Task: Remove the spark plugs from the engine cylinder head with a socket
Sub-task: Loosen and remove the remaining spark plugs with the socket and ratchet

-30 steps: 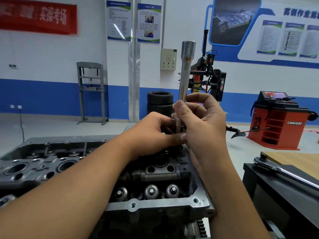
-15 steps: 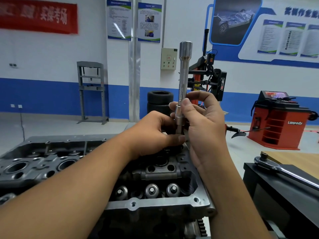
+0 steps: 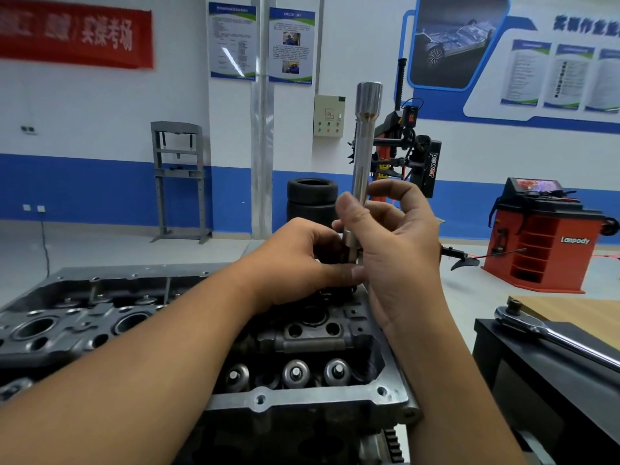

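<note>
The right hand (image 3: 399, 250) pinches the long socket (image 3: 364, 156), which stands upright above the engine head (image 3: 302, 337). The left hand (image 3: 302, 263) curls around its lower end (the spark plug itself is hidden), just below the right.

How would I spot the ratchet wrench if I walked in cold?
Start at the grey cylinder head in front of the person, then look right to the black bench. The ratchet wrench lies flat on top, untouched by either hand. It is the only shiny metal bar there, with a round head.
</note>
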Action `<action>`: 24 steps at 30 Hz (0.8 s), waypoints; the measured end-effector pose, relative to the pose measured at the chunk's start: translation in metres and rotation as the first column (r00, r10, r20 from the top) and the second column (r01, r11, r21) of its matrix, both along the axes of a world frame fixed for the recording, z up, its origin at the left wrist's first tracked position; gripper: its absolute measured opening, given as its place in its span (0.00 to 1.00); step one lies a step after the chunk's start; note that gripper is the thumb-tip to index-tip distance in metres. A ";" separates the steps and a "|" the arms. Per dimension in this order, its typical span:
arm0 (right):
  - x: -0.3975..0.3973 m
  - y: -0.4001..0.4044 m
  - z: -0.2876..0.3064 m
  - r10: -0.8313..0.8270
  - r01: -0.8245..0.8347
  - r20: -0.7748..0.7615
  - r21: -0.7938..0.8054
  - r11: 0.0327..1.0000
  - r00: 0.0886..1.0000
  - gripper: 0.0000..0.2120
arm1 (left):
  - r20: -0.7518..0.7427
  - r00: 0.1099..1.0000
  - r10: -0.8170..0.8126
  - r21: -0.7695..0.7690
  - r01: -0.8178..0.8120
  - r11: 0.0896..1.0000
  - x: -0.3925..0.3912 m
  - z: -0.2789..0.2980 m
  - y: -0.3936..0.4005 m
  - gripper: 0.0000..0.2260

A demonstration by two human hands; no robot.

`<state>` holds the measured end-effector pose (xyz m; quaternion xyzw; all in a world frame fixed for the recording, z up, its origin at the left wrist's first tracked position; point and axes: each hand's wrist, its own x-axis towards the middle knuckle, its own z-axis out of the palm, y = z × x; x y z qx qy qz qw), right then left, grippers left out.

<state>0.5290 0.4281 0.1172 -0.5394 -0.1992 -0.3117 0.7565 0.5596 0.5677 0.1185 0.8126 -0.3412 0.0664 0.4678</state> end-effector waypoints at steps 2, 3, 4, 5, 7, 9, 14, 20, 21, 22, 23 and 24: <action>0.000 0.000 -0.001 -0.037 0.038 0.022 -0.012 0.999 0.999 0.13 | -0.006 1.000 -0.013 -0.013 0.013 1.000 -0.002 0.000 0.000 0.09; 0.000 0.000 0.000 -0.034 0.034 0.026 -0.006 0.999 0.999 0.12 | -0.016 1.000 -0.024 -0.027 0.024 0.999 -0.003 0.000 0.000 0.08; 0.000 0.000 0.000 -0.019 0.019 0.024 0.003 1.000 1.000 0.11 | -0.030 0.999 -0.034 -0.044 0.032 0.999 -0.003 0.001 0.000 0.08; 0.000 0.000 0.000 -0.001 0.001 0.017 0.008 1.000 1.000 0.09 | -0.041 0.998 -0.040 -0.057 0.038 0.998 -0.004 0.000 0.000 0.08; 0.001 0.001 0.000 0.020 -0.020 0.001 0.004 1.000 1.000 0.06 | -0.046 0.998 -0.048 -0.068 0.045 0.997 -0.005 0.001 0.000 0.09; 0.001 0.002 0.001 0.038 -0.038 -0.013 0.006 0.999 0.999 0.05 | -0.041 0.998 -0.050 -0.060 0.048 0.997 -0.005 0.001 -0.001 0.10; 0.003 -0.001 -0.001 -0.063 0.062 -0.007 -0.021 0.998 0.998 0.10 | -0.045 0.998 -0.038 -0.067 0.035 0.997 -0.004 0.001 -0.002 0.10; 0.007 0.000 0.000 -0.007 0.006 -0.051 -0.025 1.000 0.999 0.04 | -0.050 0.998 -0.040 -0.091 0.036 0.995 -0.002 -0.001 -0.001 0.05; 0.007 0.000 0.000 0.012 -0.014 -0.063 -0.026 1.000 0.998 0.06 | -0.028 0.999 -0.039 -0.093 0.036 0.995 -0.001 -0.001 -0.002 0.03; 0.007 0.001 0.000 0.017 -0.019 -0.062 -0.030 0.999 0.998 0.06 | -0.013 0.999 -0.036 -0.095 0.034 0.995 -0.001 -0.001 -0.002 0.02; 0.007 0.001 0.000 0.007 -0.009 -0.051 -0.039 0.999 0.999 0.05 | -0.005 1.000 -0.028 -0.093 0.028 0.995 -0.001 -0.001 -0.002 0.03; 0.006 0.000 0.000 -0.017 0.015 -0.038 -0.048 0.999 0.999 0.06 | 0.003 1.000 -0.023 -0.090 0.023 0.996 -0.001 -0.002 -0.002 0.05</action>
